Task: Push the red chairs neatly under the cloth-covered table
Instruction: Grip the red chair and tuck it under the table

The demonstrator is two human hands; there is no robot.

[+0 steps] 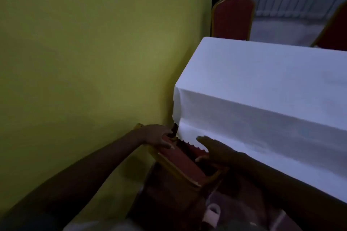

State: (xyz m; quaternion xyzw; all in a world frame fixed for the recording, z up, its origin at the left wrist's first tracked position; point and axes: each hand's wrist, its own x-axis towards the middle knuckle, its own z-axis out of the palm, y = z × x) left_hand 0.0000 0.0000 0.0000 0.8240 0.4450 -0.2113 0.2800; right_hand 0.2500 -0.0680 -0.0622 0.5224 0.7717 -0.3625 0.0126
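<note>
Gripping the top rail of the near red chair (pixel 180 163), the left hand (pixel 159 137) is curled over the backrest's wall-side corner and the right hand (pixel 216 151) clamps its other end; both grips are closed on the frame. The chair sits at 6 o'clock of the table (pixel 262 80), seat partly beneath the scalloped cloth hem. Next, I judge, comes a straight push toward 12 o'clock. Seat and legs are hidden in shadow; two further chairs (pixel 232 18) stand at 12 and 2 o'clock.
</note>
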